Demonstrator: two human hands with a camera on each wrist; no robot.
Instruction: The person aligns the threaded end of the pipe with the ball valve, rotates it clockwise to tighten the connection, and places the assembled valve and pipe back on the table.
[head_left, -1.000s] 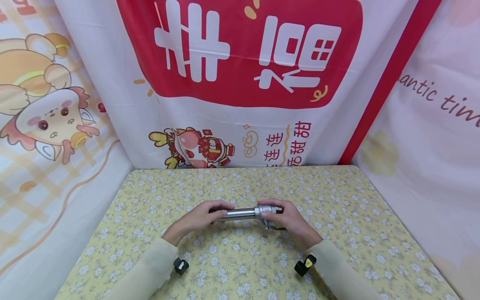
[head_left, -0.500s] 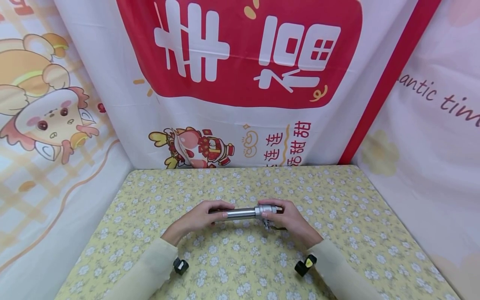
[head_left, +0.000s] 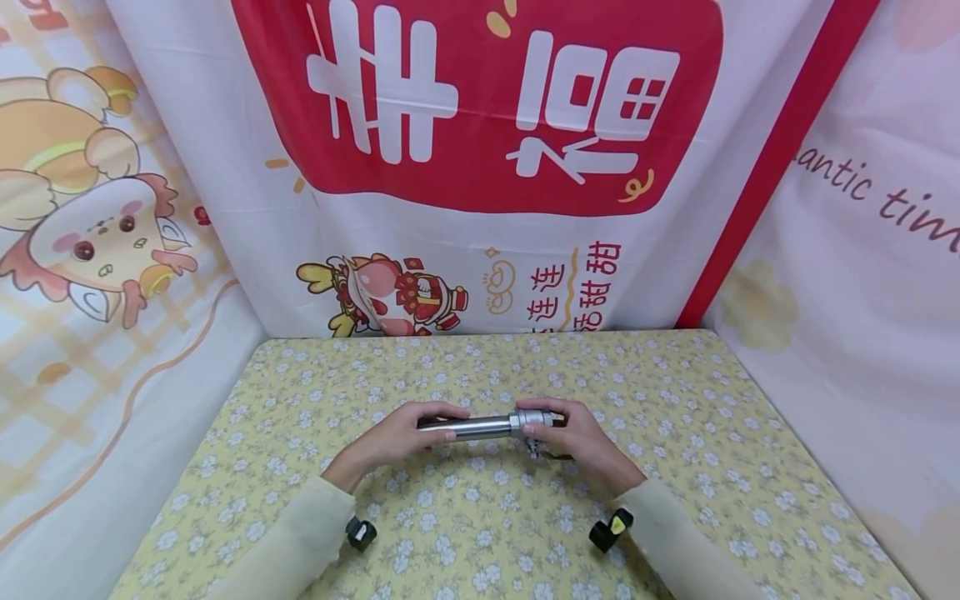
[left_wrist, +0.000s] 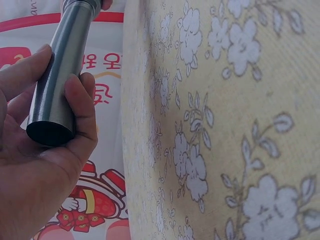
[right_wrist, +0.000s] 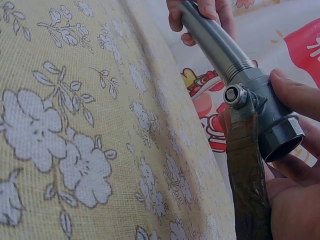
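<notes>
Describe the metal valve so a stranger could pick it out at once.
Over the yellow flowered table, the left hand holds a straight metal pipe. Follow it to the right hand, which grips the valve at the pipe's other end. Unlike the pipe, the valve has a flat brown lever bolted to its side.

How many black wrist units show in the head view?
2. The left unit is at the left sleeve, near the left hand gripping the pipe; the right unit is at the right sleeve, near the right hand gripping the valve.
</notes>
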